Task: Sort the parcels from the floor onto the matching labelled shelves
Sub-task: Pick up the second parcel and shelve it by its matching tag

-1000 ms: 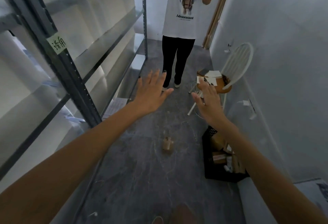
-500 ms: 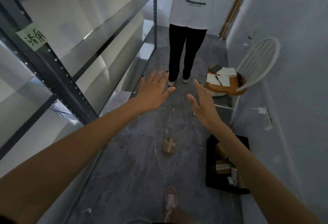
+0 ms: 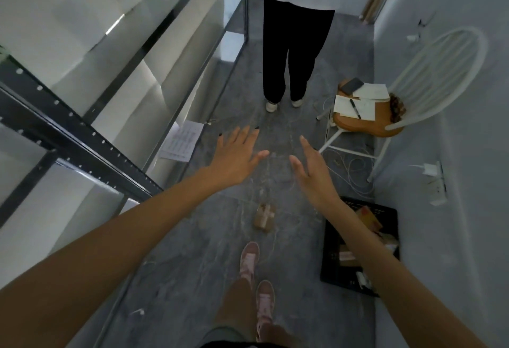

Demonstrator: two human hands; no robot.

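Note:
A small brown cardboard parcel (image 3: 264, 217) with tape across it lies on the grey floor, just ahead of my feet. My left hand (image 3: 236, 155) and my right hand (image 3: 309, 167) are both stretched out in front of me, palms down and fingers spread, holding nothing, well above and beyond the parcel. A black crate (image 3: 332, 265) stands on the floor by the right wall with several more brown parcels (image 3: 367, 217) in it; my right forearm hides part of it. The metal shelving (image 3: 91, 138) runs along the left.
A person in black trousers (image 3: 289, 53) stands in the aisle ahead. A white chair (image 3: 418, 83) with papers and a pen on its wooden seat is at the right, with white cables (image 3: 355, 168) under it. A printed sheet (image 3: 181, 139) lies by the shelf foot.
The view has tilted downward, so my feet have come into sight and the shelf label has left the frame. Both hands have stayed open and spread, lower over the floor.

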